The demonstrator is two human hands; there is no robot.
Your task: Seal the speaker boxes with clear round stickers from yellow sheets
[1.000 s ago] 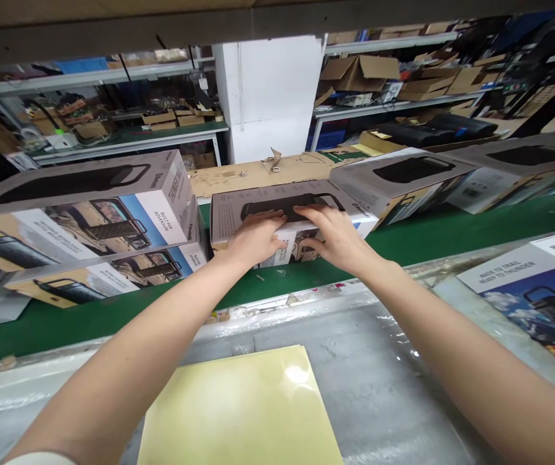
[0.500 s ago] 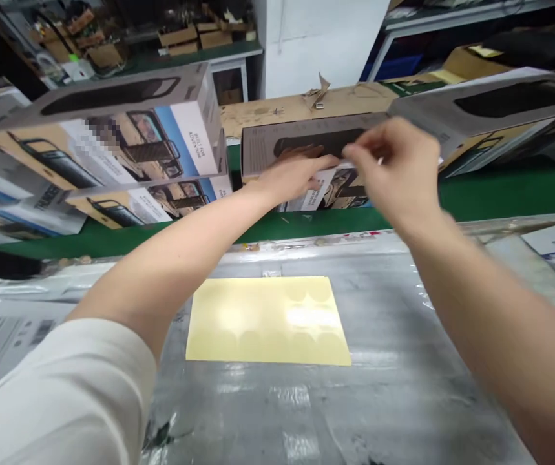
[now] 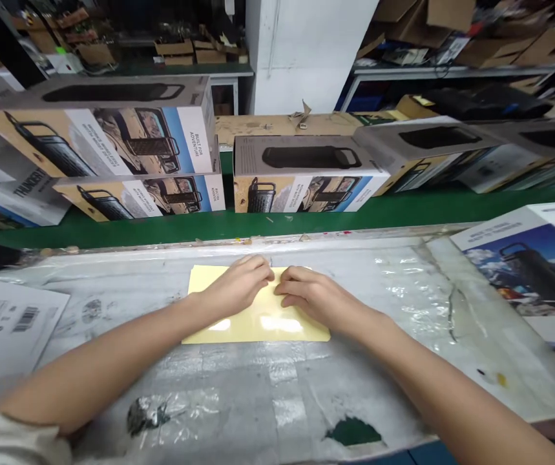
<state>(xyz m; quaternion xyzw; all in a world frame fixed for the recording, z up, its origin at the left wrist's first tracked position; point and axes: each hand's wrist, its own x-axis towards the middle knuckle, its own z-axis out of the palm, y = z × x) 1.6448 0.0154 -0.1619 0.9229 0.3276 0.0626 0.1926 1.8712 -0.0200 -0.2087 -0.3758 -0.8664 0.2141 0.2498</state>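
Observation:
A yellow sticker sheet (image 3: 252,332) lies on the plastic-covered worktop, with glare across its lower part. My left hand (image 3: 248,281) is over its upper middle, fingers curled down and fingertips close to the surface. Just beside it, my right hand (image 3: 309,294) is closed, thumb and fingers drawn together at the sheet. Both sets of fingertips nearly meet, and whatever is between them is hidden or too small to make out. Beyond the hands, a printed speaker box (image 3: 306,158) stands on the green ledge, untouched.
Stacked speaker boxes (image 3: 132,142) stand at the back left, with more boxes (image 3: 417,145) at the back right. A white printed box (image 3: 10,323) lies at the left edge and a larger picture box (image 3: 534,258) at the right. The worktop's plastic cover (image 3: 238,400) is torn in places.
Both hands have come back from the middle speaker box on the ledge, down to the yellow sheet. That box now shows fully. The camera view has shifted.

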